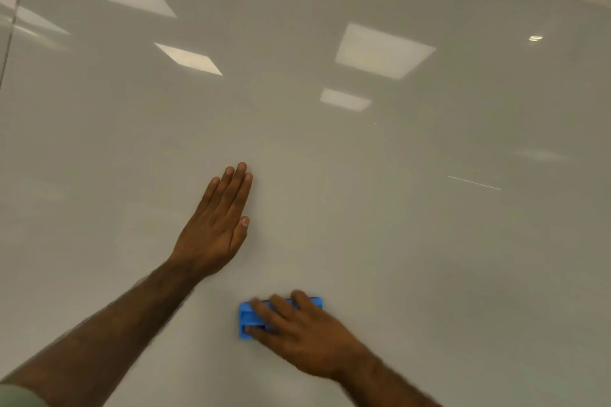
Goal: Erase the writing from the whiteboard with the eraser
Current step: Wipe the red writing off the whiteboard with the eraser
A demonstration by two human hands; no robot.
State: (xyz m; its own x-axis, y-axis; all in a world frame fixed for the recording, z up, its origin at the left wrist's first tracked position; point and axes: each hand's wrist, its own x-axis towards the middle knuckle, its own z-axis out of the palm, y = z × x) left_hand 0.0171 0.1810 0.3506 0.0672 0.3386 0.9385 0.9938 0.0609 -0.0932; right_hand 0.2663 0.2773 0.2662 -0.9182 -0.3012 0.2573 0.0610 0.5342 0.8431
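Note:
A glossy whiteboard (363,208) fills almost the whole view and no writing shows on it. My right hand (297,330) grips a blue eraser (248,320) and presses it flat against the board low in the middle. Fingers cover most of the eraser; its left end and top right corner stick out. My left hand (216,225) lies flat on the board above and to the left of the eraser, fingers straight and close together, holding nothing.
Ceiling lights are reflected as bright patches on the board (380,49). A thin pale streak (474,182) shows at the right. A dark vertical seam (16,10) runs down the far left. The board's top edge meets a wall at the upper right.

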